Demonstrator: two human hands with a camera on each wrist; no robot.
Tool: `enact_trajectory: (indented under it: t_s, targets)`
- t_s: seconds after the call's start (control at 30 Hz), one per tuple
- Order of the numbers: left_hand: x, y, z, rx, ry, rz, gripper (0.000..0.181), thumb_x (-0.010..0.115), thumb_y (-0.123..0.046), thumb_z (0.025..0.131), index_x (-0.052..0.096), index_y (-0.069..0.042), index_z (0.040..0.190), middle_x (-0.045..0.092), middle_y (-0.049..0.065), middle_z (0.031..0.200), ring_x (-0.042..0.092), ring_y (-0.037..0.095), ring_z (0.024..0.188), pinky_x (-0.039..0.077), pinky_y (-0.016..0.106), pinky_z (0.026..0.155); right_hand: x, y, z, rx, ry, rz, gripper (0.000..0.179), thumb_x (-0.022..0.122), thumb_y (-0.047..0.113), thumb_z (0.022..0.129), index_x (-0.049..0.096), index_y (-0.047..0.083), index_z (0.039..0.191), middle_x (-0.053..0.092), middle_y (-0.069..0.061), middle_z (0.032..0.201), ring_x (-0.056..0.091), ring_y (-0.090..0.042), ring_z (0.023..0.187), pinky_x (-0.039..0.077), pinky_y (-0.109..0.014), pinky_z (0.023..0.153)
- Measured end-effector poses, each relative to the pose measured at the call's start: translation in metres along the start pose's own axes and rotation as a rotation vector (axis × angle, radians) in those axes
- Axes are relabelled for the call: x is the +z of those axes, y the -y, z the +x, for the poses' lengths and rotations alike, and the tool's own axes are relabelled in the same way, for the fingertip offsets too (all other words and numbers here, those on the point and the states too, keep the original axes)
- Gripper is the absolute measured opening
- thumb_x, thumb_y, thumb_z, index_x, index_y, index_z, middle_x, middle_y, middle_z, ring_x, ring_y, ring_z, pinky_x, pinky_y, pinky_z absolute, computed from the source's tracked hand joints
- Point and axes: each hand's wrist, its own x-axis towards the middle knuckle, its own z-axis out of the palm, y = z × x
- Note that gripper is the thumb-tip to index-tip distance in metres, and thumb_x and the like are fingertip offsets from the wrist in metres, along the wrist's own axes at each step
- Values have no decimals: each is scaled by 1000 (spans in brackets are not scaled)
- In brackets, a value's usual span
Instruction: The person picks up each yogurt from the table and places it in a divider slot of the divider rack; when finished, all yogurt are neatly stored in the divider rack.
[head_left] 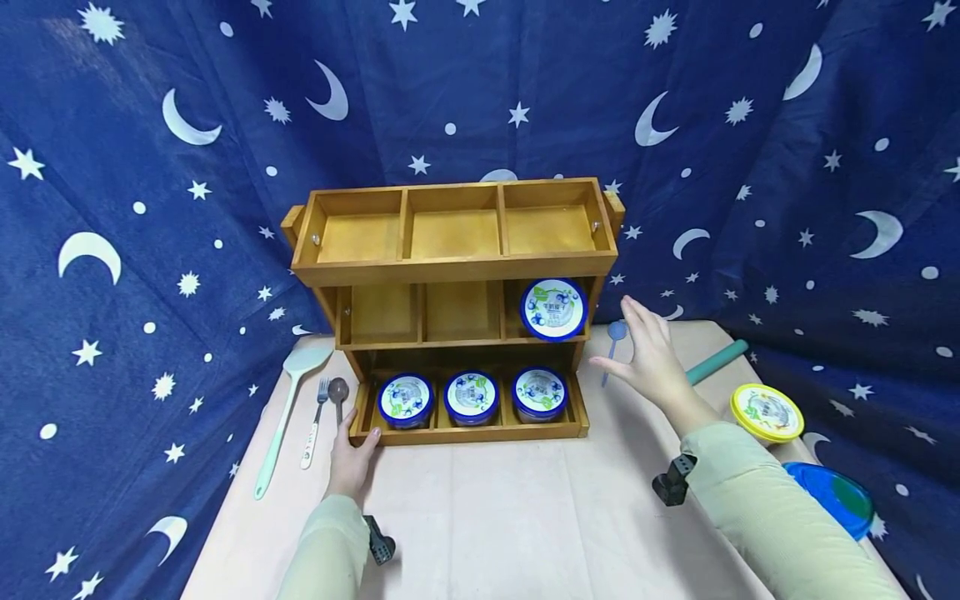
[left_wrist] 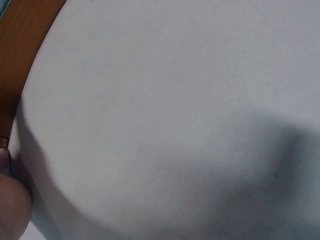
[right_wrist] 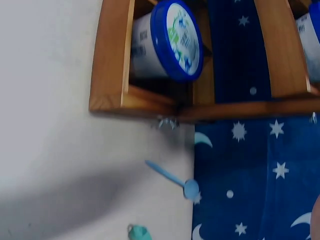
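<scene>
A three-tier wooden rack stands at the back of the table. Three round tubs with blue-rimmed lids, one of them the left tub, sit in the bottom tier's compartments. Another blue-lidded tub is in the right compartment of the middle tier. My left hand grips the rack's bottom left corner, thumb on the front board and fingers along the side; only a bit of it shows in the left wrist view. To the right of the middle tier, my right hand is raised, fingers extended and thumb spread, holding nothing.
Left of the rack lie a pale green spatula, a fork and a dark spoon. On the right are a small blue spoon, a green cylinder, a yellow-lidded tub and a blue oval item. A starry blue cloth hangs behind.
</scene>
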Motion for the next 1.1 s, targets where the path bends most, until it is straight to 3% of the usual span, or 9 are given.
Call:
enact_trajectory:
  t_s: [0.23, 0.6, 0.8, 1.1]
  targets:
    - [0, 1, 1, -4, -2, 0, 76, 59, -40, 91, 16, -23, 151, 15, 20, 153, 11, 40, 139, 10, 55, 112, -17, -15, -11, 124, 69, -31, 98, 83, 28, 69, 28, -9, 141, 29, -29, 143, 24, -48, 128, 18, -62, 106]
    - [-1, -1, 1, 29, -19, -1, 73, 59, -36, 91, 19, -18, 150, 17, 21, 152, 13, 40, 139, 11, 54, 112, -36, -51, -35, 188, 32, -59, 101, 81, 36, 70, 27, -8, 142, 32, -31, 140, 26, -50, 127, 15, -62, 107]
    - [-1, -1, 0, 12, -8, 12, 72, 58, -35, 92, 19, -19, 150, 17, 20, 153, 13, 39, 139, 12, 54, 112, -55, -69, -50, 294, 107, -98, 104, 76, 43, 74, 18, -6, 146, 25, -31, 145, 19, -52, 129, 10, -64, 106]
    - [-1, -1, -1, 14, -5, 8, 72, 57, -36, 93, 17, -20, 151, 16, 19, 153, 12, 38, 140, 10, 54, 113, -74, -96, -77, 429, 161, -136, 103, 71, 45, 79, 11, -4, 147, 21, -34, 145, 17, -53, 130, 13, -68, 103]
